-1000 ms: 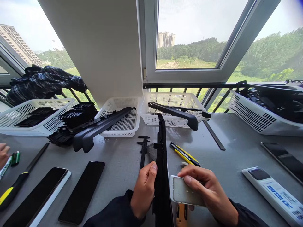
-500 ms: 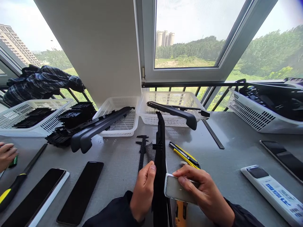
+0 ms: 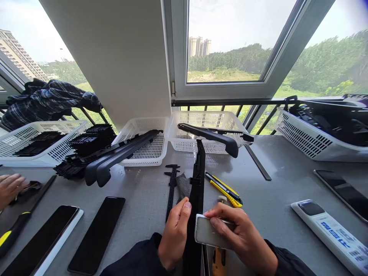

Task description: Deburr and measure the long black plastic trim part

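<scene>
In the head view, grips a long black strip (image 3: 197,199) in the left hand (image 3: 174,234), with fingers curled in and thumb along its left side. Holds it lengthwise over the grey table (image 3: 143,211), pointing away from the body toward a white basket (image 3: 185,146). Pinches a pale flat block (image 3: 211,232) between thumb and fingers of the right hand (image 3: 240,234), with its left end overlapping the strip in view; cannot tell how firmly it presses there. Shows, just left of the strip, a black caliper (image 3: 171,184) and a scrap of grey cloth (image 3: 183,184); to the right, a yellow utility knife (image 3: 225,189); below the block, a partly hidden orange tool (image 3: 219,264). Includes a black phone (image 3: 97,234) farther left, and another person's hand (image 3: 10,188) at the left edge.
</scene>
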`<move>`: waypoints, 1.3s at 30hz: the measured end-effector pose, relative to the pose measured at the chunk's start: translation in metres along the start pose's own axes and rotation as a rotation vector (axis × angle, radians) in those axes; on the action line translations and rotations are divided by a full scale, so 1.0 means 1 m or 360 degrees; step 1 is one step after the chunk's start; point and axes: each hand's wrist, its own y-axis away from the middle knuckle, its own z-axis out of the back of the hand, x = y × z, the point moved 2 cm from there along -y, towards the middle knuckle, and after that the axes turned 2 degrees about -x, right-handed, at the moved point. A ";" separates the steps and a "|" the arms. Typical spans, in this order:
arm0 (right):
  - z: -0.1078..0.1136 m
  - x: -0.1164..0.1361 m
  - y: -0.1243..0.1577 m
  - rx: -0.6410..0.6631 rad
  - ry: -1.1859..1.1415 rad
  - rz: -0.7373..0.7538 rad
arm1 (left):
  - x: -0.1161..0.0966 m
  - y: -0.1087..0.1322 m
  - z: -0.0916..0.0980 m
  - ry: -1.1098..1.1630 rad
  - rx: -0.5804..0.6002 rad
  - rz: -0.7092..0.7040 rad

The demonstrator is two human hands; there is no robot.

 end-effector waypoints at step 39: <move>0.003 0.005 0.001 -0.0053 -0.0092 0.0101 | 0.015 0.004 0.002 0.0084 0.0128 0.0055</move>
